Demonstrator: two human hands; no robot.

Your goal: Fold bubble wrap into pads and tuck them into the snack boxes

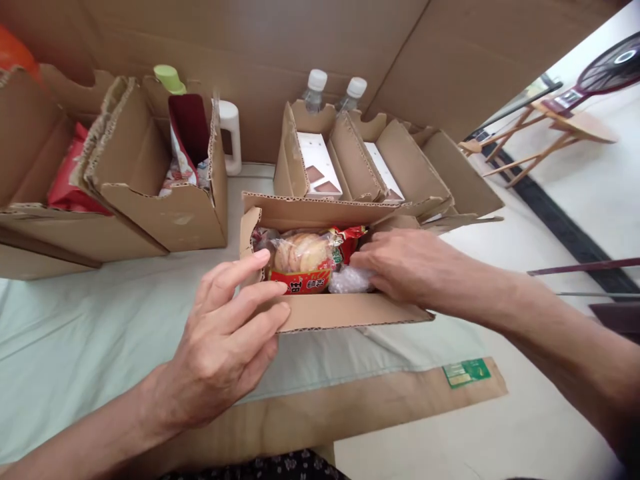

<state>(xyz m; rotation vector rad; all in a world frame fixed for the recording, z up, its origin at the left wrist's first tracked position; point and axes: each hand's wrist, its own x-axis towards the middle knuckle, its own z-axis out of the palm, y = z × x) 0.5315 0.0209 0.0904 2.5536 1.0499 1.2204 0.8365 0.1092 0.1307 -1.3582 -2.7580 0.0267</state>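
An uncovered cardboard box (345,313) lies in front of me, with a clear and red packet of rice crackers (305,257) inside. Beside the packet is a bundle of bubble wrap (349,280). My left hand (225,333) is at the box's near left corner, its fingers apart and their tips over the rim. Into the right end of the box reaches my right hand (395,263), fingers curled down next to the bubble wrap. Its fingertips are hidden, and whatever they hold cannot be made out.
Cardboard holders with a red packet (70,177) and a green-capped bottle (170,79) stand at the left. Behind the box, more holders contain white boxes (320,167); two white-capped bottles (316,83) rise behind. A fan (610,63) and a wooden stool (575,127) are at the right.
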